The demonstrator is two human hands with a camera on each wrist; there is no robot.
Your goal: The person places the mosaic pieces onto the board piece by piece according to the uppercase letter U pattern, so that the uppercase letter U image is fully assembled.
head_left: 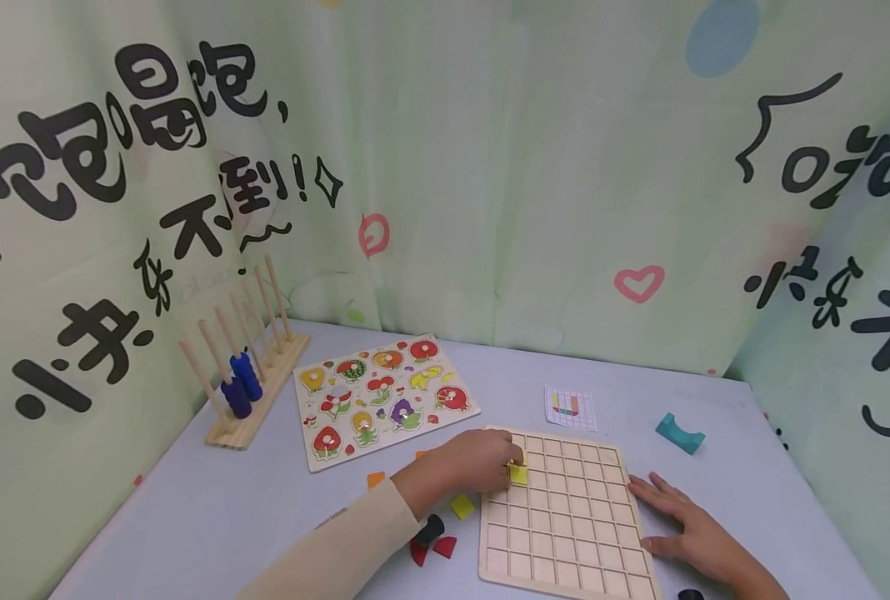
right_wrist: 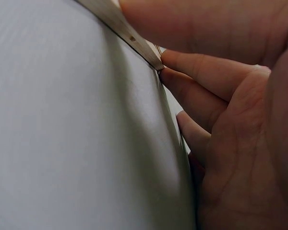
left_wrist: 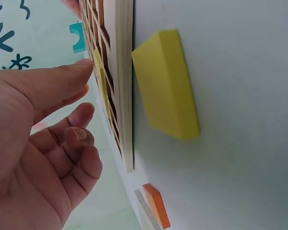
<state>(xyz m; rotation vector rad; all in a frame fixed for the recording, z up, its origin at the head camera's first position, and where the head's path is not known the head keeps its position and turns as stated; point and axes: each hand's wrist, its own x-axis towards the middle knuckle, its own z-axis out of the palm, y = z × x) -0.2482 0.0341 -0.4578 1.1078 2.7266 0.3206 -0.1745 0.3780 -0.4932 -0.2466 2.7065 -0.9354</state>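
Observation:
My left hand (head_left: pixel 482 462) reaches over the upper left of a wooden grid board (head_left: pixel 572 517), thumb and index finger at a yellow square block (head_left: pixel 518 475) lying on the grid. In the left wrist view the thumb tip meets that yellow block (left_wrist: pixel 102 79) at its edge, while the other fingers curl loosely. My right hand (head_left: pixel 673 521) rests along the board's right edge with its fingers spread. Seen from the right wrist, fingertips (right_wrist: pixel 170 60) touch the board's wooden rim (right_wrist: pixel 129 38). Another yellow block (head_left: pixel 462 506) lies on the table left of the board.
Red pieces (head_left: pixel 445 547), a black cylinder (head_left: pixel 430 529) and an orange block (head_left: pixel 375 480) lie near my left forearm. Behind are a fruit puzzle (head_left: pixel 385 400), a peg rack (head_left: pixel 265 400) with blue pieces, a pattern card (head_left: pixel 570 407) and a teal arch block (head_left: pixel 680 434).

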